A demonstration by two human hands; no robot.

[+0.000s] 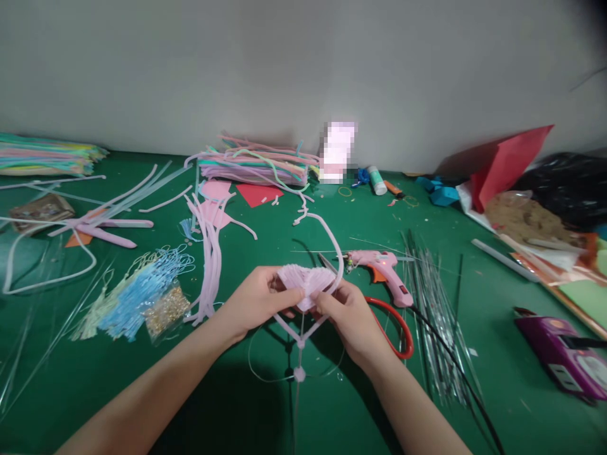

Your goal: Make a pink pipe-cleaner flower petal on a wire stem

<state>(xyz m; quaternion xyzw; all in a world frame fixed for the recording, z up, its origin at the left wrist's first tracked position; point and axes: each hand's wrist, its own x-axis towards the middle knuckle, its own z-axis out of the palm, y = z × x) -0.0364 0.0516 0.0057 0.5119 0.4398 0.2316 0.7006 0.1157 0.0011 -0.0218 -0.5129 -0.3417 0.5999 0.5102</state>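
Note:
Between my two hands is a pale pink pipe-cleaner piece (293, 277), folded into a ridged fan shape. My left hand (256, 300) pinches its left side, thumb in front and fingers behind. On the lower right, the thumb and fingers of my right hand (353, 319) are closed on the same piece. One loose pipe-cleaner end arcs up from the right side and back. Below my fingers, two pink strands meet in a V above a thin wire stem with a small pink ball (299, 374). The parts behind my fingers are hidden.
Right of my hands lie a pink glue gun (377, 262), red-handled scissors (401, 328) and thin metal wires (439, 322). Left are pink pipe cleaners (212, 265), blue tassels (140, 294) and a bag of gold beads (167, 309). A purple device (564, 354) sits far right.

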